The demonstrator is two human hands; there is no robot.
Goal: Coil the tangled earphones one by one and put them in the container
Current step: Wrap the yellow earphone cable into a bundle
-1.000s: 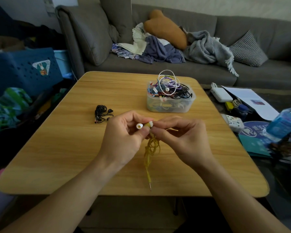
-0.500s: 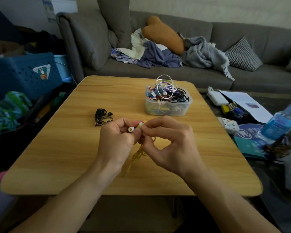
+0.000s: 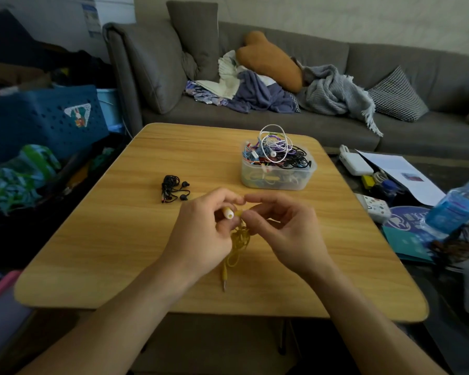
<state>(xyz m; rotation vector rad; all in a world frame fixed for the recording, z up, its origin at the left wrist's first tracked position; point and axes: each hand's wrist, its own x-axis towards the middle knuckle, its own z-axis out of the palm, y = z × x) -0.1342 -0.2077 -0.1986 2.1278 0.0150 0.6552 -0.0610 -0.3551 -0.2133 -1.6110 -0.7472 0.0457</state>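
Nearest, low centre of frame: two bare forearms reach in over the near edge of the wooden table [image 3: 98, 239]. Left hand [image 3: 203, 234] has its fingers curled, pinching a white-tipped earbud of the yellow earphones [image 3: 238, 236] between thumb and fingers. Right hand [image 3: 284, 231] sits just beside it, fingertips drawn together on the yellow cord near the same spot; exactly which strand it holds, cannot tell. Below the hands the cord hangs in a loose tangle, its jack plug [image 3: 224, 277] lying on the tabletop towards the near edge.

Mid-table, left of centre: black earphones [image 3: 172, 191] in a small bundle, well apart from the hands.

Further back, right of centre: clear plastic container [image 3: 276, 180] heaped with earphones of mixed colours, white loops rising above its rim.

Right edge of frame: water bottle [image 3: 455, 204], papers, small gadgets on a darker surface.

Top of frame: grey sofa [image 3: 336, 131] with an orange cushion [image 3: 268, 60], crumpled clothes, a grey throw. Upper left: blue perforated crate [image 3: 38, 117].
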